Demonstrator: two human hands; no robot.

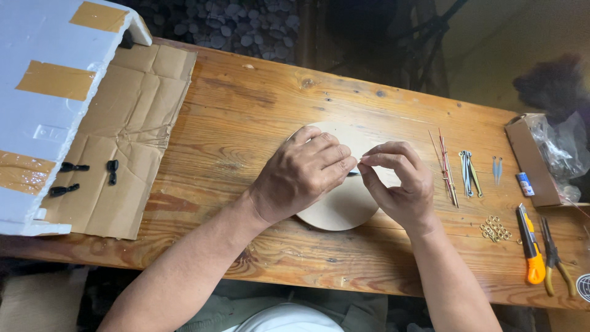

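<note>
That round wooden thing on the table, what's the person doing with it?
A person sits at a long wooden table. Both hands meet over a pale round disc. The left hand rests on the disc, and the right hand pinches something small and thin at its fingertips; it is too tiny to tell what. To the right lie thin sticks, small brass rings, an orange utility knife and pliers. Cardboard lies to the left.

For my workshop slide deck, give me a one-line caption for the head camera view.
Both hands, left hand and right hand, pinch a small piece over a round wooden disc on a wooden workbench.
</note>
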